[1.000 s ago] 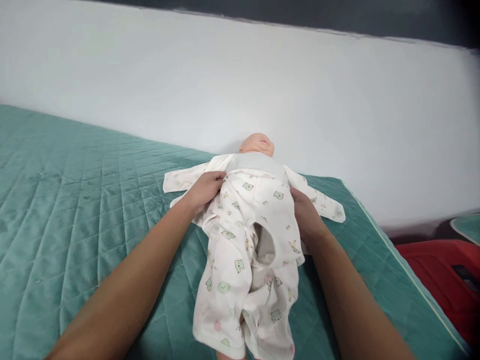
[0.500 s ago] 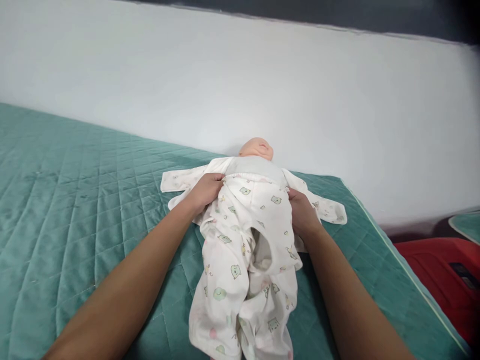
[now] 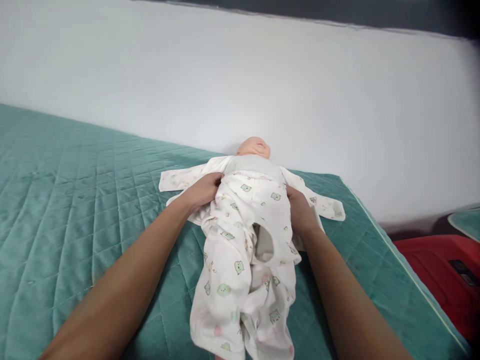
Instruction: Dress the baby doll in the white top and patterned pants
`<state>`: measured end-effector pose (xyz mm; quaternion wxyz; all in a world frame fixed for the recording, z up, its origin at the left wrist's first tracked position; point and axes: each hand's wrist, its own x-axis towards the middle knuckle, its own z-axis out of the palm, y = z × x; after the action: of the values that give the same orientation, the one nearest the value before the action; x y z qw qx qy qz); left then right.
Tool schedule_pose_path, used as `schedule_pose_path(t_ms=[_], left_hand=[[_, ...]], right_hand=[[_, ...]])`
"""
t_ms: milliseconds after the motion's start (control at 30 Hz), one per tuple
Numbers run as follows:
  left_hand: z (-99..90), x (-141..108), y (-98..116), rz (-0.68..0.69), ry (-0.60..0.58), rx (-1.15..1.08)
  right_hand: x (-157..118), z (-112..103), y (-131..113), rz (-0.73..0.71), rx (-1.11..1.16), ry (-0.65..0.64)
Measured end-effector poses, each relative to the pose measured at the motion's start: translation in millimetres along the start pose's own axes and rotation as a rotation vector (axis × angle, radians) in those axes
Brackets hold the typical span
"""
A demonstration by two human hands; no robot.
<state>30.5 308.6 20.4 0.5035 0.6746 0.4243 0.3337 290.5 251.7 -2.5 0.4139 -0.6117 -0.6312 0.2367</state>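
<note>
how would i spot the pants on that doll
On the green quilted cover lies a doll, head toward the white wall. Its pants start between the left hand and right hand. Unlike the long-sleeved top, they have an oval crotch opening.

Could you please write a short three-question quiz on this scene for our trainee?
1. True or false: the doll's sleeves are folded across its chest.
2. Where on the printed trousers are the left hand and right hand?
a) at the leg ends
b) either side of the waist
c) inside the opening
3. Fill in: beyond the right edge of the green quilted cover is a ____ object.

Key: 1 false; 2 b; 3 red.
</note>
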Motion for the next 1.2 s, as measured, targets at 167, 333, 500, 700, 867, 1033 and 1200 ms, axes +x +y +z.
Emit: schedule_pose_path(t_ms=[167, 333, 500, 700, 867, 1033, 1200], left_hand=[[-7.7, -2, 1, -0.02, -0.073, 0.038], [-2.7, -1, 0, -0.093, -0.079, -0.009], [2.1, -2, 1, -0.105, -0.082, -0.098], [1.3, -2, 1, -0.095, -0.067, -0.094], [4.4, 2, -3, -0.077, -0.006, -0.098], [9.0, 6, -11, -0.081, 0.047, -0.154], [11.3, 4, -8, -0.155, 0.017, -0.281]], right_hand=[[1, 0, -4, 0.006, -0.033, 0.008], [1, 0, -6, -0.014, -0.044, 0.008], [1, -1, -4, -0.023, -0.045, -0.01], [3, -1, -2, -0.018, -0.054, -0.007], [3, -1, -4, -0.018, -0.051, -0.008], [2, 0, -6, -0.005, -0.041, -0.008], [2, 0, -5, -0.019, -0.025, -0.006]])
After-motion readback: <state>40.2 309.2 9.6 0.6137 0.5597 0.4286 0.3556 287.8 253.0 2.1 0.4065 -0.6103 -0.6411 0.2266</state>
